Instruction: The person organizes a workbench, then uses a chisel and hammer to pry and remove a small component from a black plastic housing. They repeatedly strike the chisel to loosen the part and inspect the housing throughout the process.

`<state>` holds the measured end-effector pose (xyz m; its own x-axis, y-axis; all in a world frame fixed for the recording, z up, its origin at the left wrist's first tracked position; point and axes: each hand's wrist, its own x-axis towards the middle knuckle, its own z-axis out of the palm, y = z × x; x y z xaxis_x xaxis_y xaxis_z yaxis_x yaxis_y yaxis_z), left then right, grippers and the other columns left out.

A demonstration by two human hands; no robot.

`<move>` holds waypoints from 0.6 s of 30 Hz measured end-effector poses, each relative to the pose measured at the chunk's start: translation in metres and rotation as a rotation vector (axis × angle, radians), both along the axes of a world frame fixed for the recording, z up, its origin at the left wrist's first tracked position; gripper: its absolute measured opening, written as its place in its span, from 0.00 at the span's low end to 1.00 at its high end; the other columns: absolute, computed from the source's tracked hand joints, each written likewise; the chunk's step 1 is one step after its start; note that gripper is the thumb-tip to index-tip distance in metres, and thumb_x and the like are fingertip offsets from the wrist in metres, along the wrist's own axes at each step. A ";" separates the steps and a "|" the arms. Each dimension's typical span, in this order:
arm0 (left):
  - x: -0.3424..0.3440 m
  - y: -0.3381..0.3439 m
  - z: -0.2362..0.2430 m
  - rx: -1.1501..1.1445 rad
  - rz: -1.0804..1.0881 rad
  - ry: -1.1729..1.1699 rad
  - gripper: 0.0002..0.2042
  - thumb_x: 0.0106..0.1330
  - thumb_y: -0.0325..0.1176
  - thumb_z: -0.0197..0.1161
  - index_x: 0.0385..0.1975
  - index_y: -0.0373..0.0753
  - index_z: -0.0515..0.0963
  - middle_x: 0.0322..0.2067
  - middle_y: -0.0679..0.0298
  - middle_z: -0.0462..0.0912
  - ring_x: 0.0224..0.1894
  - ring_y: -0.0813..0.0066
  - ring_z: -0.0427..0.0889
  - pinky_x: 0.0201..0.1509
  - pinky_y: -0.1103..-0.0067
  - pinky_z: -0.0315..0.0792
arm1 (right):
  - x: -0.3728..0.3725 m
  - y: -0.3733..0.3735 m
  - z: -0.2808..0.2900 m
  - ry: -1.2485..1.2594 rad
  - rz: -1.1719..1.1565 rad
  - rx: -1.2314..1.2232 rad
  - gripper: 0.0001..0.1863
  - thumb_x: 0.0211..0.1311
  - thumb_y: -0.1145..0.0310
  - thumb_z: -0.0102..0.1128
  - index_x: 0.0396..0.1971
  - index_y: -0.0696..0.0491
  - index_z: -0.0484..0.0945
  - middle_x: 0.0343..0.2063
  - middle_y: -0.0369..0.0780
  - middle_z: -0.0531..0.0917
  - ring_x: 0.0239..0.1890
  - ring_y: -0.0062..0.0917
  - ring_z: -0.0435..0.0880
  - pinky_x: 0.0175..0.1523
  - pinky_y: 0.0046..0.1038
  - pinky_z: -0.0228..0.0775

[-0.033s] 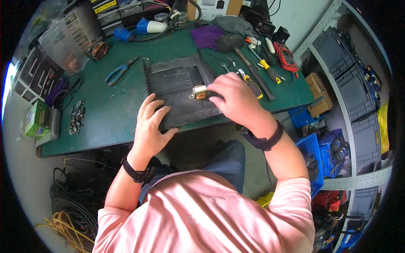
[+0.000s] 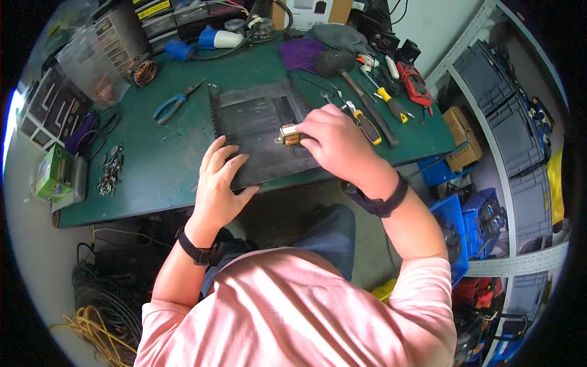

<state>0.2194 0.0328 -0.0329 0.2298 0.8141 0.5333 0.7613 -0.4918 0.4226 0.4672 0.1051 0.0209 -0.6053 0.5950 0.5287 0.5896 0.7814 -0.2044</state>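
A small transformer (image 2: 290,134) with a pale top and copper-coloured winding sits on a worn black mat (image 2: 247,113). My right hand (image 2: 336,136) reaches in from the right, with thumb and forefinger closed at the transformer's right side. The other fingers are curled and partly hidden behind the hand. My left hand (image 2: 221,180) rests at the mat's near left edge, its fingers spread and nothing in them.
Left of the mat lie blue-handled pliers (image 2: 170,108) and a pile of small metal parts (image 2: 110,172). To the right are a mallet (image 2: 358,92), screwdrivers (image 2: 391,104) and a red multimeter (image 2: 414,84). A copper-wound ring (image 2: 143,73) stands at the back left.
My right hand has shifted slightly left, and its fingertips now meet the transformer's right side. My left hand has stayed in place.
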 end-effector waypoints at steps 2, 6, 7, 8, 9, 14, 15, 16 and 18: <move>0.000 0.000 -0.001 -0.001 -0.002 -0.006 0.31 0.32 0.28 0.77 0.44 0.35 0.77 0.51 0.52 0.74 0.64 0.47 0.64 0.66 0.61 0.63 | -0.008 0.012 -0.003 -0.112 -0.045 0.030 0.06 0.48 0.71 0.66 0.27 0.53 0.80 0.31 0.39 0.79 0.39 0.36 0.76 0.45 0.36 0.70; -0.001 0.000 -0.001 -0.006 -0.003 -0.022 0.30 0.33 0.27 0.77 0.44 0.36 0.78 0.51 0.52 0.74 0.65 0.48 0.64 0.65 0.61 0.63 | -0.017 0.019 0.001 -0.208 -0.052 0.004 0.06 0.48 0.70 0.66 0.27 0.52 0.80 0.30 0.38 0.79 0.40 0.36 0.76 0.45 0.37 0.69; -0.001 0.001 -0.001 -0.011 -0.004 -0.022 0.30 0.33 0.27 0.76 0.44 0.36 0.78 0.51 0.52 0.74 0.65 0.48 0.64 0.65 0.61 0.63 | -0.018 0.020 0.000 -0.244 -0.061 -0.001 0.06 0.47 0.70 0.66 0.27 0.52 0.80 0.31 0.38 0.79 0.41 0.36 0.76 0.46 0.38 0.70; -0.001 0.001 -0.001 -0.008 -0.005 -0.030 0.30 0.33 0.27 0.76 0.44 0.36 0.77 0.51 0.52 0.74 0.64 0.47 0.64 0.65 0.61 0.63 | -0.018 0.022 0.000 -0.279 -0.070 -0.007 0.06 0.47 0.70 0.66 0.27 0.52 0.80 0.31 0.38 0.80 0.41 0.35 0.76 0.46 0.38 0.70; -0.001 0.001 -0.001 -0.006 -0.008 -0.036 0.30 0.33 0.27 0.76 0.44 0.36 0.77 0.51 0.52 0.74 0.64 0.47 0.64 0.65 0.61 0.63 | -0.018 0.023 -0.001 -0.294 -0.066 -0.005 0.06 0.47 0.69 0.66 0.27 0.52 0.80 0.31 0.38 0.80 0.41 0.35 0.77 0.46 0.38 0.70; -0.002 0.001 -0.002 -0.001 -0.017 -0.061 0.30 0.33 0.27 0.76 0.44 0.37 0.77 0.51 0.52 0.74 0.64 0.46 0.64 0.65 0.60 0.64 | -0.023 0.038 -0.002 -0.314 -0.025 -0.056 0.09 0.45 0.66 0.69 0.28 0.51 0.82 0.30 0.41 0.83 0.40 0.37 0.81 0.46 0.39 0.72; -0.002 0.001 -0.001 0.001 -0.019 -0.064 0.30 0.33 0.27 0.76 0.44 0.37 0.77 0.51 0.52 0.74 0.64 0.46 0.64 0.65 0.60 0.64 | -0.025 0.044 0.001 -0.351 -0.019 -0.158 0.11 0.44 0.65 0.70 0.30 0.52 0.83 0.30 0.41 0.84 0.39 0.38 0.82 0.46 0.38 0.72; -0.002 0.001 -0.001 0.003 -0.021 -0.068 0.30 0.33 0.27 0.76 0.44 0.37 0.77 0.51 0.52 0.74 0.64 0.46 0.64 0.65 0.60 0.64 | -0.026 0.050 0.006 -0.387 -0.013 -0.260 0.14 0.43 0.65 0.71 0.32 0.52 0.83 0.31 0.42 0.84 0.38 0.38 0.82 0.46 0.37 0.72; -0.002 0.001 -0.002 0.001 -0.024 -0.065 0.30 0.33 0.27 0.76 0.44 0.37 0.77 0.50 0.52 0.74 0.64 0.46 0.64 0.65 0.60 0.64 | -0.028 0.055 0.008 -0.432 0.003 -0.337 0.16 0.42 0.64 0.72 0.33 0.53 0.84 0.30 0.43 0.85 0.37 0.39 0.83 0.45 0.37 0.73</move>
